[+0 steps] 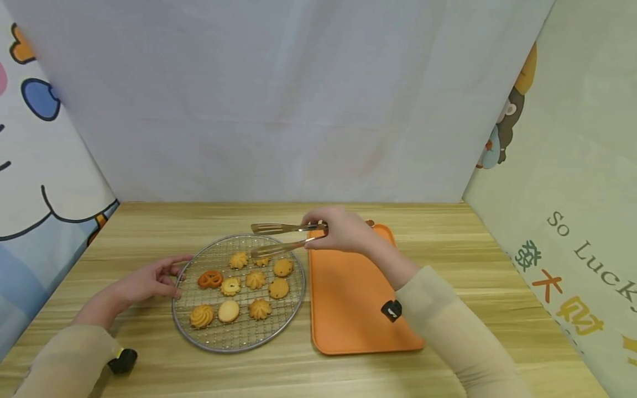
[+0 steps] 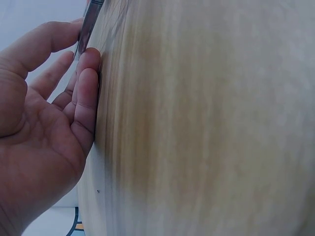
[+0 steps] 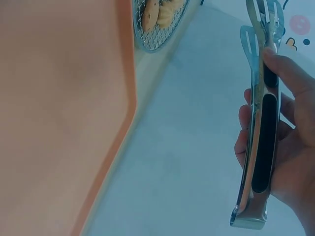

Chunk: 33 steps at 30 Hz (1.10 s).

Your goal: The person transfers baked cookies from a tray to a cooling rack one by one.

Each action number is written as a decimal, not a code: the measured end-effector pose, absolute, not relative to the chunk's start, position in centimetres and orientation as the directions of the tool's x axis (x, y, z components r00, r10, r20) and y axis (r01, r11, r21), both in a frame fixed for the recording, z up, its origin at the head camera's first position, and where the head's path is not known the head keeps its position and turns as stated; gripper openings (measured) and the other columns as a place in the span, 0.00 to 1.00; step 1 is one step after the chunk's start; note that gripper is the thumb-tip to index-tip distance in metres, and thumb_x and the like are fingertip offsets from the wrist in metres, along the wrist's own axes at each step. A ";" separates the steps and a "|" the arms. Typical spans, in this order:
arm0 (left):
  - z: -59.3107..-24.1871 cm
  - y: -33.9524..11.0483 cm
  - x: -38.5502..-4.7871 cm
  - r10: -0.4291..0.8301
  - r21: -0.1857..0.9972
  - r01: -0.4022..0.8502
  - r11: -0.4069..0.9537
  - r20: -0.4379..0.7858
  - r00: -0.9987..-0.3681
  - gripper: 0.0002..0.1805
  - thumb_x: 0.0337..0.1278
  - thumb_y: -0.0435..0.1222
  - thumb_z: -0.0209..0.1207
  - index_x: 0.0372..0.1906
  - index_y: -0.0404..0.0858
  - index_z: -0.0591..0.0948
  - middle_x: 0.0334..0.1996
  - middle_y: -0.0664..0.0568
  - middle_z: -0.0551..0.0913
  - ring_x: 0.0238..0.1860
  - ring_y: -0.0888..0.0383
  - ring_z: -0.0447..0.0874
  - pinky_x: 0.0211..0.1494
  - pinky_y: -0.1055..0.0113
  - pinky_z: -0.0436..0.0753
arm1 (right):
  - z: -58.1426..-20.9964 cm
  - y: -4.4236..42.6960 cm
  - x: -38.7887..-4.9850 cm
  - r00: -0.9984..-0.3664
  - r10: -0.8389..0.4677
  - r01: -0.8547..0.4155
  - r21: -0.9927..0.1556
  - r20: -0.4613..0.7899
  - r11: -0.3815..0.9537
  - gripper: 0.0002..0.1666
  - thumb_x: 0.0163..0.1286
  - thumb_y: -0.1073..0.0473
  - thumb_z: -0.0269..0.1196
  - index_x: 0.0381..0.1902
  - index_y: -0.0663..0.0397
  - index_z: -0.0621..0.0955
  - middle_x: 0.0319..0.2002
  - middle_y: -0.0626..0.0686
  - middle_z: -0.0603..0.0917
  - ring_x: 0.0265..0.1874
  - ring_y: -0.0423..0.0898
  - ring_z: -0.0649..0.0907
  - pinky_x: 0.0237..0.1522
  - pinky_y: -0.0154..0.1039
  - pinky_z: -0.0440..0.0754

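A round wire rack (image 1: 239,342) lies on the table with several cookies on it, among them a brown pretzel (image 1: 210,279), a smooth pale round cookie (image 1: 229,312) and a swirled cookie (image 1: 201,316). My left hand (image 1: 151,281) holds the rack's left edge; the left wrist view has thumb and fingers about the metal rim (image 2: 89,24). In my right hand (image 1: 343,229) are metal tongs (image 3: 266,142) with black grip inlays. The tongs' slotted tips (image 1: 266,228) are spread apart over the rack's far right part, with nothing between them. One far cookie (image 1: 262,261) is partly hidden below them.
An orange rectangular tray (image 1: 358,298) lies right of the rack, under my right forearm, with nothing visible on it. The wooden table (image 1: 239,376) ends at a pale cloth wall (image 1: 288,110). Printed panels (image 1: 572,166) stand at both sides.
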State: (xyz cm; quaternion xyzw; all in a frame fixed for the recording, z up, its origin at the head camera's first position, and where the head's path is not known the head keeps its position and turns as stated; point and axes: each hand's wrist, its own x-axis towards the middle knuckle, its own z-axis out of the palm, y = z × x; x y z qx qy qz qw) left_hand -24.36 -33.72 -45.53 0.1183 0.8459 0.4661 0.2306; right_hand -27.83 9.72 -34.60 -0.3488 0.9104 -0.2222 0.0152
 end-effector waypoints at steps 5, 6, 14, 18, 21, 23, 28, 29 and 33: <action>-45.5 -33.8 -24.3 0.418 0.840 -0.007 0.543 -0.277 -0.865 0.49 0.48 0.35 0.67 0.73 0.35 0.52 0.51 0.35 0.68 0.38 0.55 0.76 0.42 0.68 0.77 | -34.3 11.4 -27.6 -0.775 -0.619 -0.607 -0.427 0.128 0.671 0.22 0.58 0.45 0.68 0.51 0.40 0.80 0.45 0.43 0.80 0.30 0.42 0.76 0.34 0.38 0.74; -45.5 -33.8 -24.3 0.417 0.839 -0.006 0.544 -0.276 -0.866 0.49 0.48 0.35 0.67 0.73 0.35 0.52 0.51 0.35 0.68 0.38 0.55 0.76 0.42 0.68 0.77 | -34.3 11.7 -27.5 -0.778 -0.615 -0.602 -0.432 0.128 0.671 0.22 0.58 0.45 0.68 0.51 0.40 0.80 0.45 0.43 0.80 0.30 0.42 0.75 0.34 0.38 0.74; -45.4 -33.6 -24.3 0.413 0.839 -0.011 0.544 -0.280 -0.867 0.49 0.48 0.36 0.68 0.73 0.34 0.52 0.51 0.35 0.68 0.39 0.55 0.76 0.42 0.68 0.77 | -34.1 14.7 -27.0 -0.775 -0.605 -0.616 -0.439 0.185 0.654 0.21 0.58 0.47 0.69 0.50 0.43 0.80 0.42 0.44 0.80 0.30 0.41 0.75 0.34 0.38 0.75; -45.2 -33.5 -24.2 0.417 0.843 -0.011 0.538 -0.277 -0.866 0.49 0.48 0.35 0.67 0.72 0.33 0.52 0.51 0.35 0.68 0.38 0.55 0.76 0.41 0.68 0.77 | -34.2 16.3 -26.7 -0.782 -0.589 -0.610 -0.446 0.205 0.655 0.22 0.58 0.49 0.69 0.50 0.45 0.81 0.42 0.45 0.81 0.28 0.41 0.75 0.33 0.39 0.74; -45.1 -33.5 -24.1 0.415 0.841 -0.010 0.542 -0.277 -0.867 0.49 0.48 0.35 0.67 0.73 0.33 0.52 0.51 0.35 0.68 0.38 0.55 0.75 0.40 0.68 0.77 | -34.2 17.5 -26.4 -0.788 -0.577 -0.604 -0.449 0.216 0.658 0.23 0.57 0.50 0.70 0.50 0.47 0.81 0.43 0.45 0.81 0.27 0.41 0.74 0.33 0.39 0.73; -45.1 -33.5 -24.1 0.412 0.839 -0.010 0.544 -0.278 -0.868 0.49 0.48 0.35 0.67 0.73 0.34 0.52 0.51 0.35 0.68 0.38 0.55 0.75 0.40 0.68 0.77 | -34.3 18.3 -26.2 -0.792 -0.569 -0.600 -0.456 0.223 0.657 0.23 0.57 0.50 0.70 0.50 0.47 0.80 0.44 0.46 0.81 0.27 0.41 0.73 0.32 0.39 0.73; -45.1 -33.5 -24.1 0.417 0.840 -0.005 0.542 -0.274 -0.867 0.49 0.48 0.35 0.67 0.73 0.34 0.52 0.51 0.35 0.68 0.38 0.55 0.76 0.40 0.68 0.77 | -34.6 20.2 -25.5 -0.802 -0.546 -0.590 -0.471 0.244 0.656 0.22 0.56 0.50 0.71 0.49 0.46 0.81 0.43 0.46 0.81 0.25 0.41 0.72 0.29 0.36 0.72; -45.1 -33.5 -24.1 0.417 0.841 -0.006 0.541 -0.274 -0.867 0.49 0.48 0.35 0.67 0.73 0.34 0.52 0.51 0.36 0.68 0.38 0.55 0.76 0.41 0.68 0.77 | -34.6 20.6 -25.4 -0.804 -0.541 -0.588 -0.472 0.248 0.657 0.22 0.56 0.51 0.71 0.49 0.46 0.81 0.43 0.47 0.82 0.25 0.41 0.72 0.29 0.36 0.72; -45.3 -33.6 -24.1 0.412 0.841 -0.013 0.541 -0.278 -0.868 0.49 0.48 0.36 0.68 0.73 0.35 0.52 0.52 0.35 0.67 0.39 0.55 0.76 0.42 0.68 0.77 | -35.3 22.1 -25.1 -0.821 -0.510 -0.566 -0.481 0.255 0.670 0.22 0.55 0.52 0.71 0.49 0.48 0.81 0.43 0.48 0.82 0.27 0.42 0.73 0.29 0.36 0.73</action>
